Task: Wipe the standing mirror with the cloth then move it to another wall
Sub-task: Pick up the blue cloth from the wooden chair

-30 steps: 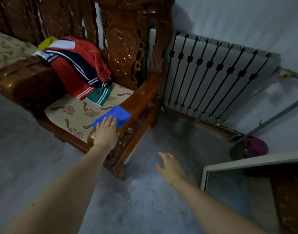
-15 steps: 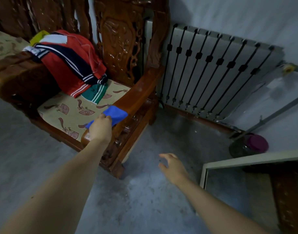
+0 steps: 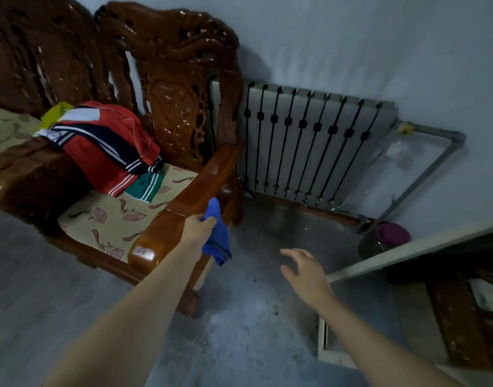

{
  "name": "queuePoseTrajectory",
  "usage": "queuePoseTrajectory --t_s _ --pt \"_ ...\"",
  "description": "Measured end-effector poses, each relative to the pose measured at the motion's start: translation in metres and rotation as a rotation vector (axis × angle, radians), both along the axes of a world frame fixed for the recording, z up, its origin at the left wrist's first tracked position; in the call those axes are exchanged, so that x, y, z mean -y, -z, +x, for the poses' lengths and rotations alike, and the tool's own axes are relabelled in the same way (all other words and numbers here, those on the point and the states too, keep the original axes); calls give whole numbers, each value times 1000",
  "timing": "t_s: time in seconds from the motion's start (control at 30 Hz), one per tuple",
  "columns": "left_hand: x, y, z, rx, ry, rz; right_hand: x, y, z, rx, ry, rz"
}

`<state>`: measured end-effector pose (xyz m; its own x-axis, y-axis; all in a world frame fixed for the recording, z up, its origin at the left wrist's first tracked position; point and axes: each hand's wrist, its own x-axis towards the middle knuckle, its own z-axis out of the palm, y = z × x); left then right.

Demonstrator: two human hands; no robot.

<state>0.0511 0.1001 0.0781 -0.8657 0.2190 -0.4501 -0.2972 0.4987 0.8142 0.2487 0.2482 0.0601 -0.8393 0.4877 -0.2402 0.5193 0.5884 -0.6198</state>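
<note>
Cloth (image 3: 216, 236), blue, hangs pinched in left hand (image 3: 196, 230) beside carved wooden chair's armrest (image 3: 189, 199), right hand (image 3: 306, 272) empty, fingers spread, near standing mirror (image 3: 407, 248) lower right; wiping and moving not yet started.

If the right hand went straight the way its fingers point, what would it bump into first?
Probably the wooden chair, at its near armrest, close to the blue cloth hanging from the left hand. The right hand is open; depth is hard to judge.
</note>
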Motion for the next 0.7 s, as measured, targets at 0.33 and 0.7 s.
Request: queuePoseTrajectory --t_s 0.33,0.7 --pt "-89 -72 123 398 56 463 -67 -77 120 -125 204 104" --pt "-181 -156 251 514 308 606 -117 -167 256 -314 398 368"
